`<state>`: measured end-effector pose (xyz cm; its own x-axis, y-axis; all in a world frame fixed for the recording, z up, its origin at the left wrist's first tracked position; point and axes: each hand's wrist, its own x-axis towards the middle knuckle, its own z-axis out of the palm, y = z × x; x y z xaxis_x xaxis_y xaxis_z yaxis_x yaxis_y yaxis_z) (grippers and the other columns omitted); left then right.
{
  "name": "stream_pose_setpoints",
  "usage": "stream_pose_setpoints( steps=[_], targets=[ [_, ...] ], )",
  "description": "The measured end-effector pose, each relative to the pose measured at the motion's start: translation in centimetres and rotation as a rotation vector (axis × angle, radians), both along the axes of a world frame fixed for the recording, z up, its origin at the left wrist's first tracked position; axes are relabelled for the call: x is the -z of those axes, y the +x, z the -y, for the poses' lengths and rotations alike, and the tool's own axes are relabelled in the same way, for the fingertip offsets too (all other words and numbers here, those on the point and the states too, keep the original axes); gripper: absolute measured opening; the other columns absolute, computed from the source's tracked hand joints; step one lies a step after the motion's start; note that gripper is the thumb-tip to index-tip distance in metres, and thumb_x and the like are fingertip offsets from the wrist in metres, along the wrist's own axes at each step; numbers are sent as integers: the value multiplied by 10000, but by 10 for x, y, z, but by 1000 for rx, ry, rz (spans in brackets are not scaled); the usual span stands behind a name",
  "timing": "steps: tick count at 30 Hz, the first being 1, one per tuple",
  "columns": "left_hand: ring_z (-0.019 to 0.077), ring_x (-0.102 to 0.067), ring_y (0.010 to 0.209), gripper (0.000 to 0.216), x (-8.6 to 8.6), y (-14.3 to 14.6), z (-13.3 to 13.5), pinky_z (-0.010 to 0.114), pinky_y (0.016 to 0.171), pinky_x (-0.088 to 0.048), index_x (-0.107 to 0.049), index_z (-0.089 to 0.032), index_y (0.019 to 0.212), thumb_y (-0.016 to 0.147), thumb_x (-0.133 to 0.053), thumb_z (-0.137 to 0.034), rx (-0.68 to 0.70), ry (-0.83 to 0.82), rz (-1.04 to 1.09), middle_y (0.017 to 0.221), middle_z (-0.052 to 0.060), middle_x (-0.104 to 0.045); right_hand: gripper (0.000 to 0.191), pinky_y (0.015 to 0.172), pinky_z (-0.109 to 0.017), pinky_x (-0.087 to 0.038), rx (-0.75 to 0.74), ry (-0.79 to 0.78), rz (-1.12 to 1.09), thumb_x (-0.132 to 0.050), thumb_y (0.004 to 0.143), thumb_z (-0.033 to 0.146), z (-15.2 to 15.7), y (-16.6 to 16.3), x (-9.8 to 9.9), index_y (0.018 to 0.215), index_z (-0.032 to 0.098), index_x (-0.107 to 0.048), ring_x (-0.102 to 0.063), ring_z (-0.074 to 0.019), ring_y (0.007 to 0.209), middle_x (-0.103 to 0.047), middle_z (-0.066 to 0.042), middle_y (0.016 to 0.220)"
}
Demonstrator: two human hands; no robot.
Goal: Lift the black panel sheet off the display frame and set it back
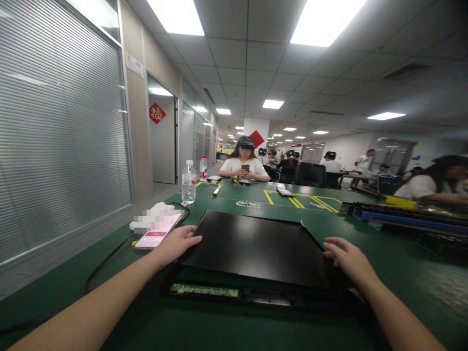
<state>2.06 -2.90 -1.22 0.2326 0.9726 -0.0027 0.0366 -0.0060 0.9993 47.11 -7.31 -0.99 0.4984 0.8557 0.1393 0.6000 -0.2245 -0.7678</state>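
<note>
A thin, dark LCD panel [252, 248] with a glossy sheen lies in front of me, over a black frame [310, 298] on the green table. The frame's near strip shows below the panel's edge, with a green circuit board [204, 291] along its left part. My left hand [179, 243] grips the panel's left edge, thumb over the top. At the opposite edge, my right hand [345, 256] has its fingers curled against the panel's side. The undersides of both grips are hidden. A small pale tab [302, 224] sticks up at the far right corner.
A lit phone [159, 231] and a cable [106, 261] lie left of my left hand. Behind them stand a water bottle [188, 183] and a red-capped bottle [203, 168]. Stacked dark parts [405, 214] occupy the right side. A person [244, 163] sits opposite, holding a phone.
</note>
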Motion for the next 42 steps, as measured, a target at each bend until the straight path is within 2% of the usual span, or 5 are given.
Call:
stream_pose_setpoints(
  steps=[5, 11, 15, 30, 42],
  targets=[
    [262, -677, 834, 463, 0, -1, 0, 340, 774, -503, -623, -148, 986, 583, -754, -335, -34, 10, -15, 905, 87, -725, 402, 533, -296, -431, 2, 11, 27, -568, 675, 419, 1, -3, -2, 999, 186, -623, -552, -153, 466, -680, -50, 648],
    [258, -683, 767, 438, -3, 0, 2, 335, 721, -516, -640, -160, 965, 581, -752, -337, -29, 12, -41, 850, 71, -733, 389, 567, -305, -441, -12, -8, 84, -559, 688, 428, 1, -2, -2, 998, 201, -619, -570, -161, 487, -683, -40, 657],
    [258, -681, 804, 403, 1, -1, -1, 323, 726, -518, -647, -170, 951, 593, -745, -327, -16, 26, -36, 870, 67, -732, 353, 565, -304, -433, -6, -11, 110, -564, 682, 404, 2, -3, -3, 962, 200, -634, -576, -166, 494, -686, -38, 654],
    [260, -678, 854, 413, 6, -4, -4, 312, 731, -520, -602, -170, 1019, 654, -709, -333, 14, 39, -76, 914, 69, -728, 336, 561, -304, -429, -11, -42, 106, -559, 680, 371, -1, 2, 1, 962, 198, -620, -573, -161, 495, -693, -38, 684],
    [260, -685, 802, 456, 4, -5, -3, 318, 705, -522, -610, -162, 1026, 627, -710, -358, -9, 64, -132, 919, 74, -727, 348, 555, -299, -429, -16, -71, 117, -556, 666, 353, -3, 6, 5, 967, 197, -635, -583, -165, 510, -698, -43, 709]
  ],
)
